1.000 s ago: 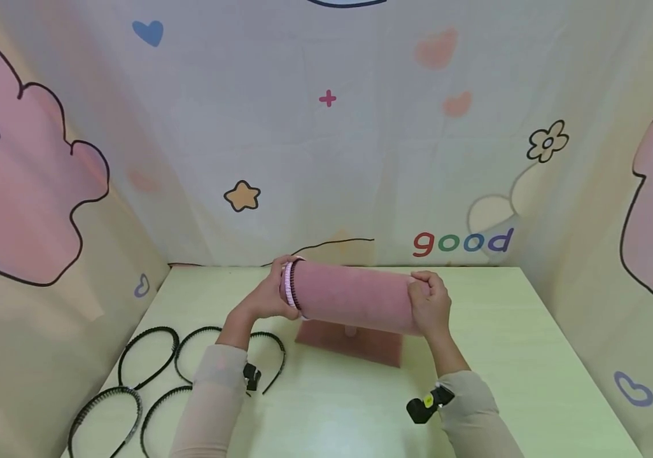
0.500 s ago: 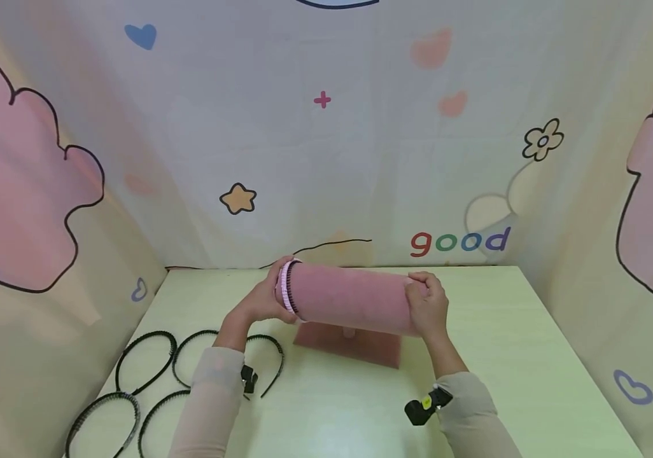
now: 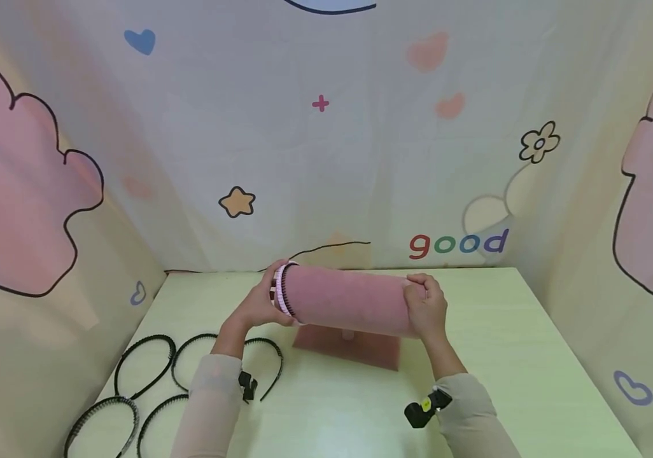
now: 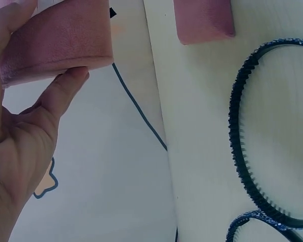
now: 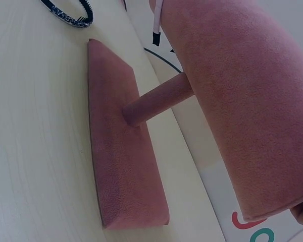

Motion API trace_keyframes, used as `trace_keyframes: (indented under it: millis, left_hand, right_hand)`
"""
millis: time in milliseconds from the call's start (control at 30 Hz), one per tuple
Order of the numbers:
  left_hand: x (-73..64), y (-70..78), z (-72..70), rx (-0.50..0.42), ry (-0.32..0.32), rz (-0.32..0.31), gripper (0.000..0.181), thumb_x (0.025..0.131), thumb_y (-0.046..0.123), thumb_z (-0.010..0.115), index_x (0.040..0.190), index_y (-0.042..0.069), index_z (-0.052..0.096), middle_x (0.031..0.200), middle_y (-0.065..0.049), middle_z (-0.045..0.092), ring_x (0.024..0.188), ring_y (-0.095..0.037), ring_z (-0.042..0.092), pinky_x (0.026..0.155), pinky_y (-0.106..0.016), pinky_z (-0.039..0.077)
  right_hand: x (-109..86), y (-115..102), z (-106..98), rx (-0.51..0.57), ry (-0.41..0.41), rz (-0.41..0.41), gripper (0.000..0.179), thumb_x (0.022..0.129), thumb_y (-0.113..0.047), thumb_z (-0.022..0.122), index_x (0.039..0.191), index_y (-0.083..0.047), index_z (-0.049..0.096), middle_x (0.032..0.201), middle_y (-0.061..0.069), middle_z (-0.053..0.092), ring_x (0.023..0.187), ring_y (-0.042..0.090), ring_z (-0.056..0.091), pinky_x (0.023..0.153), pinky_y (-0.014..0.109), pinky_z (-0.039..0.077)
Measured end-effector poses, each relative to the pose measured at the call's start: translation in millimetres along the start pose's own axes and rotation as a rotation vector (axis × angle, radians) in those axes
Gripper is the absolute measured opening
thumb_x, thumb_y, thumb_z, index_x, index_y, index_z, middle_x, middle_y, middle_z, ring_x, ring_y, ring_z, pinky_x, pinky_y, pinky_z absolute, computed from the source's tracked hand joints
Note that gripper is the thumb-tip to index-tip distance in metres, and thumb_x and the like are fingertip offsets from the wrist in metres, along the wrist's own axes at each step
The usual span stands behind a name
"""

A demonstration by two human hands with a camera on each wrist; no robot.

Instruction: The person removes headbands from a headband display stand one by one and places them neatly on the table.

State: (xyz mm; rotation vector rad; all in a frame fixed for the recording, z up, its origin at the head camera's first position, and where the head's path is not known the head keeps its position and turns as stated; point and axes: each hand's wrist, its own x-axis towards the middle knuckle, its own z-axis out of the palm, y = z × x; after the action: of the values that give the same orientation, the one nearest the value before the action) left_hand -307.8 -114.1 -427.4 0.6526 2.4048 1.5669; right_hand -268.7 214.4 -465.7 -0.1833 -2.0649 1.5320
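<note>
A pink plush headband stand point(image 3: 349, 299) lies as a horizontal roll on a short post above its flat base point(image 3: 355, 348). Around the roll's left end sits a lilac-and-white headband point(image 3: 282, 291) with a dark toothed inner edge. My left hand point(image 3: 259, 302) holds that end, fingers over the top and thumb below. Seen from the left wrist, the thumb touches the roll's lower rim and the left hand point(image 4: 28, 136) hides part of its end. My right hand point(image 3: 428, 306) grips the right end, thumb on the front. One pale headband tip point(image 5: 157, 30) hangs beside the roll in the right wrist view.
Several dark toothed headbands point(image 3: 146, 337) lie on the pale table point(image 3: 533, 381) at the left, some partly hidden behind my left sleeve point(image 3: 212, 401). A printed cloth backdrop point(image 3: 361, 159) encloses the table at the back and sides.
The whole head view has shifted slightly. My left hand has eased a little to the left at the roll's end, showing dark marks beside the headband. My right hand keeps its grip.
</note>
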Motion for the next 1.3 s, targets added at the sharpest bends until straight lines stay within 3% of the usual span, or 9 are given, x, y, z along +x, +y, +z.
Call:
trace_keyframes:
  millis: [267, 433, 700, 933, 1067, 1233, 1300]
  left_hand:
    - [-2.9, -14.0, 0.7, -0.111, 0.046, 0.037, 0.117, 0.058, -0.007, 0.083, 0.146, 0.031, 0.015, 0.132, -0.012, 0.033, 0.109, -0.036, 0.047, 0.076, -0.040, 0.050]
    - [-8.5, -18.3, 0.1, -0.082, 0.100, 0.061, 0.113, 0.059, -0.004, 0.084, 0.146, 0.027, 0.018, 0.134, -0.010, 0.034, 0.111, -0.035, 0.046, 0.079, -0.042, 0.049]
    - [-18.2, -25.5, 3.4, -0.031, 0.222, 0.073, 0.111, 0.058, -0.004, 0.085, 0.146, 0.013, 0.019, 0.143, -0.014, 0.029, 0.125, -0.044, 0.031, 0.094, -0.056, 0.034]
    - [-22.7, -28.5, 5.9, -0.029, 0.269, 0.073, 0.112, 0.057, -0.003, 0.086, 0.145, 0.013, 0.018, 0.143, -0.018, 0.031, 0.129, -0.041, 0.028, 0.096, -0.057, 0.030]
    - [-21.9, -40.0, 7.9, -0.017, 0.291, 0.107, 0.111, 0.055, -0.003, 0.086, 0.144, 0.009, 0.021, 0.140, -0.020, 0.033, 0.128, -0.042, 0.029, 0.095, -0.059, 0.031]
    - [-20.2, -59.5, 14.0, 0.013, 0.395, 0.112, 0.110, 0.051, 0.003, 0.090, 0.141, 0.015, 0.028, 0.135, -0.012, 0.038, 0.123, -0.032, 0.034, 0.094, -0.053, 0.034]
    - [-23.8, -59.3, 19.6, 0.004, 0.432, 0.104, 0.111, 0.051, 0.007, 0.091, 0.142, 0.017, 0.028, 0.136, -0.007, 0.036, 0.122, -0.028, 0.034, 0.095, -0.050, 0.034]
  right_hand:
    - [-0.3, -0.2, -0.3, -0.006, -0.009, 0.009, 0.019, 0.087, -0.017, 0.055, 0.103, -0.009, 0.062, 0.109, 0.010, 0.060, 0.103, 0.028, 0.050, 0.085, 0.045, 0.036]
    - [-1.2, 1.6, 0.7, -0.014, -0.007, 0.015, 0.019, 0.087, -0.018, 0.055, 0.103, -0.010, 0.062, 0.109, 0.009, 0.060, 0.105, 0.027, 0.050, 0.087, 0.046, 0.035]
    - [-3.1, -1.0, -0.7, -0.008, -0.005, 0.014, 0.019, 0.087, -0.019, 0.056, 0.102, -0.010, 0.062, 0.110, 0.009, 0.060, 0.104, 0.028, 0.051, 0.085, 0.045, 0.036]
    - [-1.2, -1.7, -2.5, -0.010, -0.009, 0.012, 0.020, 0.087, -0.018, 0.056, 0.104, -0.009, 0.062, 0.112, 0.010, 0.060, 0.106, 0.028, 0.050, 0.086, 0.044, 0.036]
    - [-1.2, 0.0, -2.0, -0.003, -0.007, 0.016, 0.020, 0.088, -0.019, 0.056, 0.103, -0.009, 0.062, 0.110, 0.009, 0.060, 0.106, 0.027, 0.050, 0.087, 0.045, 0.035]
    - [-0.6, 1.6, -0.5, -0.011, -0.013, 0.017, 0.021, 0.089, -0.023, 0.056, 0.104, -0.009, 0.062, 0.110, 0.009, 0.060, 0.105, 0.027, 0.050, 0.087, 0.046, 0.036]
    - [-0.2, 1.3, -0.8, -0.018, -0.008, 0.016, 0.021, 0.089, -0.023, 0.055, 0.104, -0.009, 0.062, 0.110, 0.009, 0.060, 0.105, 0.027, 0.050, 0.086, 0.047, 0.036]
